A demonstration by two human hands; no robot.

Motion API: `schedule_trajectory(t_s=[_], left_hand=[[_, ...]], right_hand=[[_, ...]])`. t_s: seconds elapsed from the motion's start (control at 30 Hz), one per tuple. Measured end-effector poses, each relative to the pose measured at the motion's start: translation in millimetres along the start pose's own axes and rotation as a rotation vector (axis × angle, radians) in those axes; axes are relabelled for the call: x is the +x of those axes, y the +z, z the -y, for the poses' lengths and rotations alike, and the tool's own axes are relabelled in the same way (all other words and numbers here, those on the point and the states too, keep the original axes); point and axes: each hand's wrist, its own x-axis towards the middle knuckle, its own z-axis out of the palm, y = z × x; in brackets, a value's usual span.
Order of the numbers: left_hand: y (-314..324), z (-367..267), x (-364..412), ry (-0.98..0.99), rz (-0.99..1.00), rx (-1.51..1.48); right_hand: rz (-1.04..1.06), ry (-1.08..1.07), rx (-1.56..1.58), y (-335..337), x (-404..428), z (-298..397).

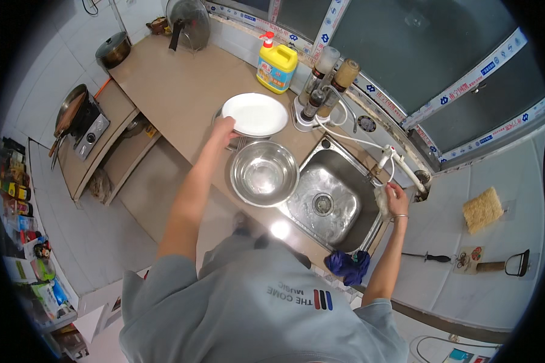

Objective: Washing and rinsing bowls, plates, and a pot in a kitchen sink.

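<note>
My left hand point(224, 130) grips the near left rim of a white plate point(255, 114). Beneath the plate, the edge of a metal dish shows, along with what look like fork tines point(241, 143). A stainless steel bowl point(264, 174) stands just in front, beside the sink point(334, 199), and appears to hold nothing solid. At the sink's right rim, my right hand point(396, 198) pinches a pale, limp piece, perhaps a cloth or scrubber point(382, 204). Right above that hand is the white faucet point(387, 156).
A yellow dish soap jug point(277, 68) and a rack of seasoning bottles point(322, 86) stand by the window. A purple cloth point(349, 267) hangs over the counter's front edge. A loofah point(483, 209) hangs on the right wall. Far left, a wok point(71, 109) rests on a stove.
</note>
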Motion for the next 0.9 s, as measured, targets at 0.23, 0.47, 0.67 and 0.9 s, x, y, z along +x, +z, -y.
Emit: schedule_trajectory(t_s=[0.23, 0.47, 0.67, 0.9], left_hand=[[-27.6, 12.0, 40.8, -0.046, -0.098, 0.008], [-42.1, 16.6, 54.2, -0.075, 0.014, -0.055], [-63.9, 16.2, 68.6, -0.236, 0.029, -0.027], [-61.7, 21.3, 72.1, -0.200, 0.005, 0.184]], right_hand=[[-0.034, -0.126, 0.057, -14.3, 33.2, 52.7], [0.045, -0.012, -0.145, -20.1, 70.7, 94.6], [0.118, 0.008, -0.153, -8.1, 86.6, 116.3], [0.076, -0.119, -0.243, -3.2, 116.3, 61.3]])
